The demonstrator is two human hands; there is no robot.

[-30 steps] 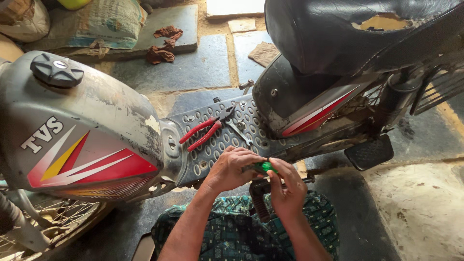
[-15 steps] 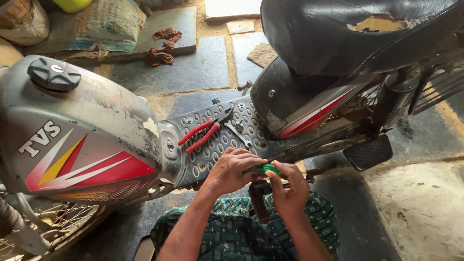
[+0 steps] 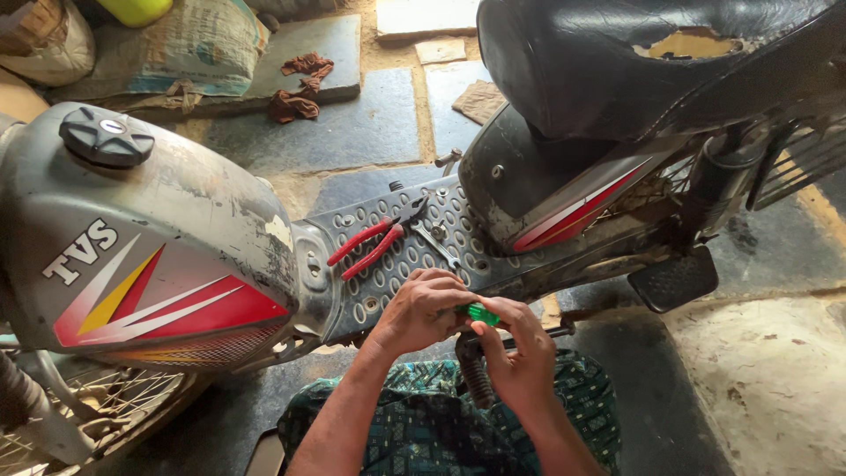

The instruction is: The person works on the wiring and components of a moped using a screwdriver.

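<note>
A grey moped stands across the view, its perforated footboard (image 3: 458, 238) in the middle. Both my hands work at the footboard's near edge. My left hand (image 3: 421, 308) and my right hand (image 3: 518, 353) are closed together on a small green-handled tool (image 3: 480, 313), most of it hidden by my fingers. Red-handled pliers (image 3: 374, 242) lie on the footboard just beyond my left hand, with a metal spanner (image 3: 436, 242) beside them. A dark ribbed part (image 3: 473, 375) hangs below my hands.
The fuel tank (image 3: 167, 238) with its black cap (image 3: 106, 137) fills the left. The torn black seat (image 3: 643, 62) rises at the upper right, a footrest (image 3: 674, 280) below it. Sacks (image 3: 176, 48) and rags (image 3: 298, 88) lie on the stone floor behind.
My hands stay at the footboard's edge on the green tool, with small shifts of the fingers. The view has drifted slightly; nothing else has moved.
</note>
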